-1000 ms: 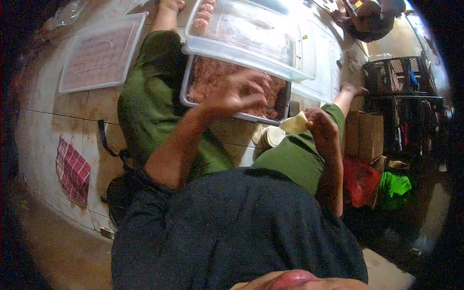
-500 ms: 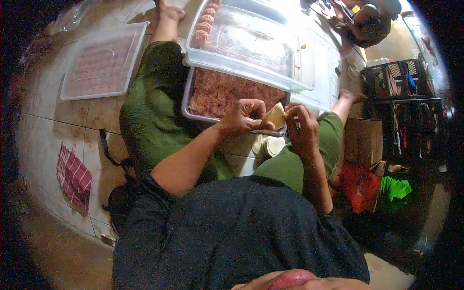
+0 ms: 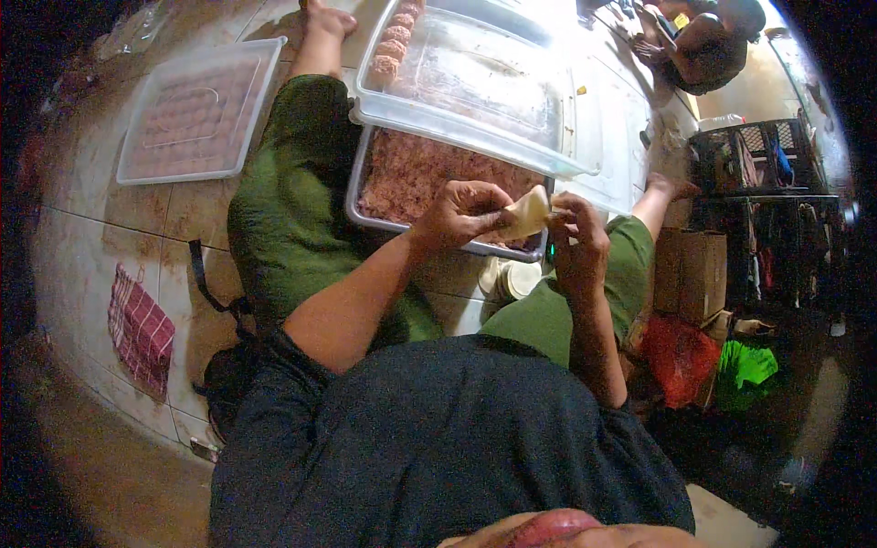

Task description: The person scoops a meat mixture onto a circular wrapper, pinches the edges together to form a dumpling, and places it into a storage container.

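The left hand (image 3: 455,217) pinches 1 pale wrapper (image 3: 529,216) over the near right part of the mince-filled tray (image 3: 354,187), with the right hand (image 3: 582,242) at the wrapper's right edge (whether gripping, I cannot tell).

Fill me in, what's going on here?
A person, legs spread, holds a curved pale sheet between the left hand and right hand, over the near edge of a tub of reddish mince-like stuff. Beyond it, a clear container holds reddish lumps in a row along its left side. Pale discs sit by the right thigh.
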Demonstrator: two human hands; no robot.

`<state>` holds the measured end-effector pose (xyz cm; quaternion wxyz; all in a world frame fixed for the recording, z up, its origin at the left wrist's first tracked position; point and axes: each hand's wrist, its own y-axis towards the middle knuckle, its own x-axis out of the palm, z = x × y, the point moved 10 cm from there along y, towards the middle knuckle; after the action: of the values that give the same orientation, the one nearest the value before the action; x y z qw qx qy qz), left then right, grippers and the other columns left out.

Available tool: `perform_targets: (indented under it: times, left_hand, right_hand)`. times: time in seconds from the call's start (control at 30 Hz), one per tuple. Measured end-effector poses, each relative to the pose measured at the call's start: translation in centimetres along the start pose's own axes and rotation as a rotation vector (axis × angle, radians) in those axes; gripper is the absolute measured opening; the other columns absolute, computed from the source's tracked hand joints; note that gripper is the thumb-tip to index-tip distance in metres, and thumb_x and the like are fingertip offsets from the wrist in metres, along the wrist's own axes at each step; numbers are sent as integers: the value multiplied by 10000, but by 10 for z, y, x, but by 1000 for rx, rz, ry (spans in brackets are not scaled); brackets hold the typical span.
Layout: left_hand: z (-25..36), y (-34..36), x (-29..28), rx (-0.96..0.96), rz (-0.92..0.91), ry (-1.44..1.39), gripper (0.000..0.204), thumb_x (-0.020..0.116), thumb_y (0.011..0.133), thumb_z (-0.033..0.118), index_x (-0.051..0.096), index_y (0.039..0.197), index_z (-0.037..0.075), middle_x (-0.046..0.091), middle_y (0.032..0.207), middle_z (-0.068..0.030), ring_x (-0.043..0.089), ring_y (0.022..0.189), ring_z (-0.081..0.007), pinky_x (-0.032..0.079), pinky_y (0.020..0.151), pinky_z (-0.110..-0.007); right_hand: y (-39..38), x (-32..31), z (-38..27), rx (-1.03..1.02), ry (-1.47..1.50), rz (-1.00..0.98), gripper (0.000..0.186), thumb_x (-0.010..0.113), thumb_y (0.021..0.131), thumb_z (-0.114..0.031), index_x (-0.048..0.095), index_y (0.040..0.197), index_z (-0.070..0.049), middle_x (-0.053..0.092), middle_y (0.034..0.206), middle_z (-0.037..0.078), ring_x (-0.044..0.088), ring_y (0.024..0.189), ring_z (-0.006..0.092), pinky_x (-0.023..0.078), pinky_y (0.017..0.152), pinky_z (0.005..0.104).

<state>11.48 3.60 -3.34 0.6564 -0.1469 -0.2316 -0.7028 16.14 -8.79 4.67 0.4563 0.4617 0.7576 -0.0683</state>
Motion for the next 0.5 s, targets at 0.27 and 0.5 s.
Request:
perform_targets:
  times: [0.27,0.5]
  left_hand:
    - [10,1,2,99,-52,-99,127,678,783,31,551,792,37,563,767,13,529,719,-70,450,668,-221]
    - [2,-5,-50,299,246,-266,85,553,854,90,553,933,57,582,849,-17,560,829,-115,482,730,-268]
  right_hand:
    - [-4,36,-24,102,197,-146,169,702,776,-123,589,878,-48,635,777,86,628,694,124,517,596,269]
    - [12,-16,66,260,824,217,190,544,868,-46,535,1057,-25,591,888,44,558,752,110,488,638,259]
